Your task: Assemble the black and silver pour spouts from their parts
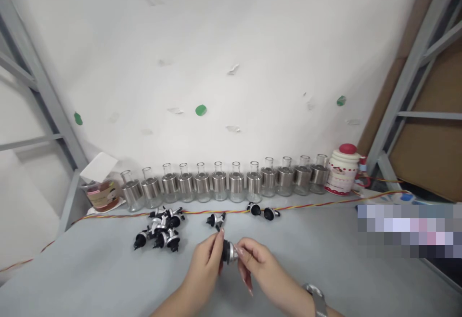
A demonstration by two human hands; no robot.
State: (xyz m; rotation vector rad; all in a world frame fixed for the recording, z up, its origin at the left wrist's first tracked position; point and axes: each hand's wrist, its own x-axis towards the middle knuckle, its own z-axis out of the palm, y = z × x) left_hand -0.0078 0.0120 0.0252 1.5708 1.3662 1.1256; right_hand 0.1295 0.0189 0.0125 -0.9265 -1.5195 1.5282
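Above the grey table I hold a black-and-silver bottle pourer top (230, 252). My left hand (205, 261) is closed around its black part, which the fingers partly hide. My right hand (257, 259) pinches the silver end between thumb and forefinger, its other fingers hanging loosely below. Just beyond my hands lies a similar pourer top (215, 219). Two others, including a pourer top (269, 214) with its black side forward, lie farther right. A pile of pourer tops (162, 228) is heaped to the left.
Several glass bottles (218, 182) with metal sleeves stand in a row along the wall. A cup with a brown sleeve (104, 195) is at the left end, a white-and-red jar (342, 170) at the right. A twisted red-yellow cord (303, 206) crosses the table (90, 264).
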